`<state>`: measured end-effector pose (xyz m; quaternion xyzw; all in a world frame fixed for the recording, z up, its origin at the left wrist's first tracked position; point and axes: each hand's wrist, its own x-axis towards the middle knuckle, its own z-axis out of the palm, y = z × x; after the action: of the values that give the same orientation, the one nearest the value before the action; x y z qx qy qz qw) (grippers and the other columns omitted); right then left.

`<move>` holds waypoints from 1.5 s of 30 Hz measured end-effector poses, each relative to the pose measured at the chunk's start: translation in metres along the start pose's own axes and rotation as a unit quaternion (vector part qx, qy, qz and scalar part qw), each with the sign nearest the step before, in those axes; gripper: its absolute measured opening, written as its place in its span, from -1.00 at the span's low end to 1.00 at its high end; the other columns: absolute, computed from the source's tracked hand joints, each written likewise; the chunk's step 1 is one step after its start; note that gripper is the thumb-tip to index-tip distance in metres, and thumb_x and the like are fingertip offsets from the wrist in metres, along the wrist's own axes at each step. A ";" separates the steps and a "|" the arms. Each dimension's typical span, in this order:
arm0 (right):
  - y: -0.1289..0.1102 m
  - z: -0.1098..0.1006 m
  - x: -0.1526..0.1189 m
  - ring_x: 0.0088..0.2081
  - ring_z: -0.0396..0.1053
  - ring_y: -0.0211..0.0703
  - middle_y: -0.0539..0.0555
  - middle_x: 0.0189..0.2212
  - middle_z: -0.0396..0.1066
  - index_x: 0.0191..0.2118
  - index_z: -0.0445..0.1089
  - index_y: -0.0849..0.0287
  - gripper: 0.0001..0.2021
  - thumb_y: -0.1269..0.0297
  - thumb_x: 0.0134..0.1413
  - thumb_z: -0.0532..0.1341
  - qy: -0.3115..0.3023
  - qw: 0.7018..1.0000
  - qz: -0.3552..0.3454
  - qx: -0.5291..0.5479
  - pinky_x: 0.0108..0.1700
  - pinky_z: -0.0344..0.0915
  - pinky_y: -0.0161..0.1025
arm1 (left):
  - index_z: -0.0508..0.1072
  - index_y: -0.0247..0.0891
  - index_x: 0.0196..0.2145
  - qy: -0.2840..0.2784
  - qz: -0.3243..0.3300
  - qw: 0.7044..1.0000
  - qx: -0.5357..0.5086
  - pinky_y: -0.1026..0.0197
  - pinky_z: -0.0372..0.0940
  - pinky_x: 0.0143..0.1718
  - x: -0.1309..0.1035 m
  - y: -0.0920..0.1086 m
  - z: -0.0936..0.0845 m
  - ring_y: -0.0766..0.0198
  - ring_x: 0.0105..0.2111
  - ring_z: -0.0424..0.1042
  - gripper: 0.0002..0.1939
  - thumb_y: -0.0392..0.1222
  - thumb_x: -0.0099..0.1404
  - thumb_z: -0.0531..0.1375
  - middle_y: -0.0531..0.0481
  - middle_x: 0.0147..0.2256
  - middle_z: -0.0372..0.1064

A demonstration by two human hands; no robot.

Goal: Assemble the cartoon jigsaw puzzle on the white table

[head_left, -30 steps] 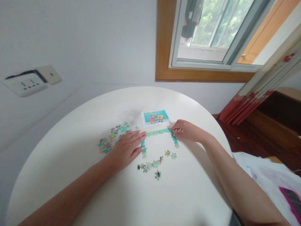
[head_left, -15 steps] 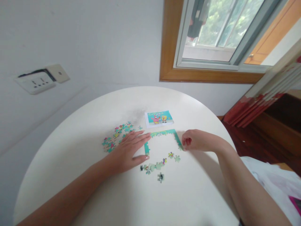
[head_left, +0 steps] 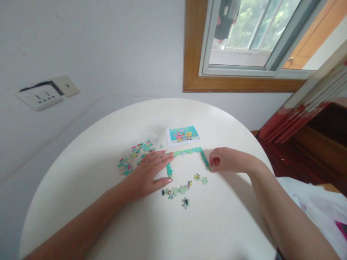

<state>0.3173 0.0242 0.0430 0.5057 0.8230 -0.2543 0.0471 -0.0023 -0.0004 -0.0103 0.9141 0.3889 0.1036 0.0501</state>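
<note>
A partly joined jigsaw border (head_left: 187, 152) of teal puzzle pieces lies on the white table, with a top row and two sides. My left hand (head_left: 151, 169) rests flat, fingers spread, over the border's left side; its fingertips touch the top left corner and its thumb the lower left end. At the lower end of the right side, my right hand (head_left: 221, 160) is closed, its fingertips pinching at a pale green puzzle piece (head_left: 208, 168) that they partly hide. Below the border lie several loose pieces (head_left: 183, 189), and one dark-patterned piece (head_left: 185, 203) sits apart, nearer me.
Beyond my left hand spreads a pile of loose puzzle pieces (head_left: 127, 167). A picture card (head_left: 184, 135) with cartoon figures lies behind the border. The round table (head_left: 130, 234) meets a wall with a socket (head_left: 42, 96) and a window. White plastic (head_left: 306, 206) is at the right.
Both hands keep nearly the same position on the border. The whole view has shifted slightly; no puzzle piece has visibly moved.
</note>
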 end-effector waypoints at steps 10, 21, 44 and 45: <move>0.000 0.001 0.001 -0.46 0.33 -0.24 -0.01 -0.46 0.45 -0.42 0.46 0.15 -0.87 0.22 -0.11 0.27 0.003 1.000 0.000 0.000 -0.45 0.12 -0.31 | 0.09 -0.15 0.28 -0.004 -0.002 1.000 -0.001 -0.08 -0.12 0.30 0.000 -0.002 0.001 0.03 0.27 0.01 -0.37 0.05 0.32 0.10 -0.05 0.27 0.09; 0.002 0.002 0.003 -0.47 0.30 -0.24 -0.01 -0.49 0.44 -0.44 0.44 0.14 -0.90 0.24 -0.11 0.25 0.008 1.000 -0.006 -0.009 -0.44 0.10 -0.31 | 0.11 -0.13 0.28 0.000 0.005 1.000 -0.012 -0.08 -0.11 0.29 0.000 -0.001 0.000 0.01 0.27 0.03 -0.38 0.07 0.32 0.09 -0.05 0.25 0.13; -0.001 0.001 0.001 -0.46 0.33 -0.23 0.00 -0.45 0.45 -0.42 0.44 0.14 -0.86 0.18 -0.09 0.27 0.005 1.000 0.008 -0.003 -0.44 0.12 -0.31 | 0.08 -0.16 0.29 -0.006 0.008 1.000 -0.010 -0.08 -0.18 0.31 0.001 -0.001 0.000 0.02 0.29 -0.02 -0.34 0.13 0.32 0.08 -0.06 0.27 0.08; -0.001 0.001 0.001 -0.45 0.33 -0.23 0.00 -0.45 0.46 -0.42 0.44 0.14 -0.86 0.18 -0.09 0.27 0.004 1.000 0.008 -0.001 -0.44 0.12 -0.31 | 0.08 -0.16 0.29 -0.006 0.007 1.000 -0.010 -0.07 -0.18 0.31 0.001 -0.001 0.000 0.02 0.29 -0.03 -0.34 0.13 0.33 0.08 -0.06 0.27 0.08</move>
<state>0.3158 0.0243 0.0423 0.5134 0.8193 -0.2509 0.0471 -0.0021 0.0006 -0.0103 0.9169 0.3811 0.1019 0.0607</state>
